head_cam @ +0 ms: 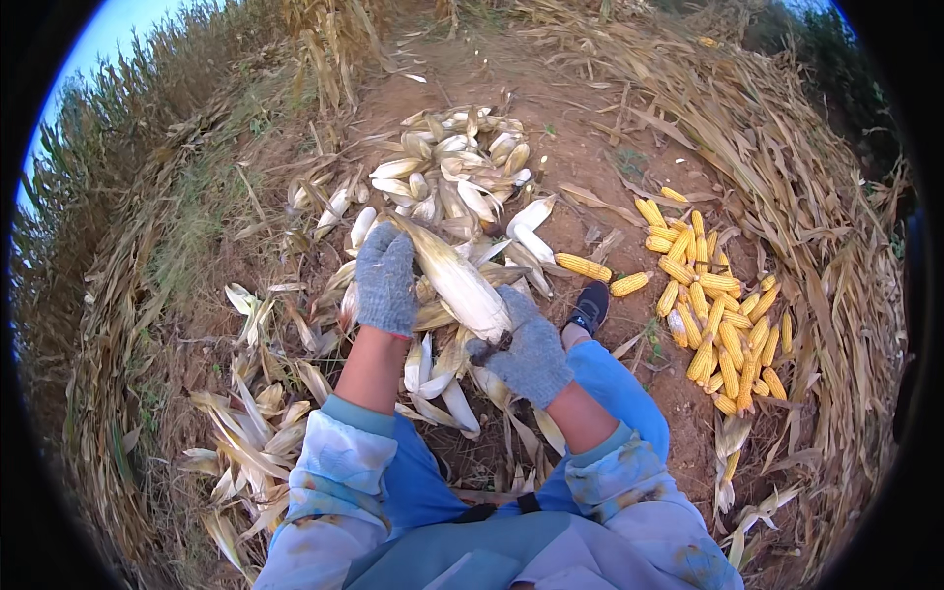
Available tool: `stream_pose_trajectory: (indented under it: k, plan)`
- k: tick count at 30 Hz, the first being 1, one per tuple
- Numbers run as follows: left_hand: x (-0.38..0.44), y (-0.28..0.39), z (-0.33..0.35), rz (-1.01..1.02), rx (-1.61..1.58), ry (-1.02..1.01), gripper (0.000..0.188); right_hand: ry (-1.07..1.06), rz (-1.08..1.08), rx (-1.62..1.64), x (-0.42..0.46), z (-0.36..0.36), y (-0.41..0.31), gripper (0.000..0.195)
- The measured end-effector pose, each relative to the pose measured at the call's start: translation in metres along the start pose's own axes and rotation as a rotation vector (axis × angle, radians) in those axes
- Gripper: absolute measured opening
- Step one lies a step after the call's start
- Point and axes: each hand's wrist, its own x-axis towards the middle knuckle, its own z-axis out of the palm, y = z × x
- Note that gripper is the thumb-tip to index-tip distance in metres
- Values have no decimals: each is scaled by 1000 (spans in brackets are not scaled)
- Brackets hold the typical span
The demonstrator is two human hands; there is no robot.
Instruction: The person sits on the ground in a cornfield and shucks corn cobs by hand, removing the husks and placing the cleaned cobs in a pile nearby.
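Observation:
An ear of corn in its pale dry husk (pixel 461 284) lies slantwise between my two gloved hands, its tip up and to the left. My right hand (pixel 529 350), in a grey knit glove, grips the stalk end. My left hand (pixel 386 279), gloved alike, is beside the tip; its fingers are partly hidden, and whether they pinch the husk is unclear. Beyond my hands a heap of unhusked ears (pixel 457 166) rests on the soil. Loose stripped husks (pixel 442 383) lie beneath the held ear.
A pile of bare yellow cobs (pixel 719 317) lies to the right, with two single cobs near my shoe (pixel 590 306). More discarded husks (pixel 258 442) are at the left. Flattened dry stalks (pixel 833 243) border the right side; standing corn (pixel 110 140) rises at the far left.

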Motion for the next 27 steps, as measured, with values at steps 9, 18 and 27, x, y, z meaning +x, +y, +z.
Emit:
stream_pose_trajectory:
  k: [9, 18, 27]
  plan:
    - [2, -40, -3, -168, -171, -110, 32, 108, -236, -197, 12, 16, 18, 74]
    - [-27, -26, 20, -436, -621, 180, 22, 67, -25, 547, 4, 53, 26, 69]
    - [-49, -20, 56, -590, -1031, -237, 15, 135, 405, 1675, 25, 47, 43, 59]
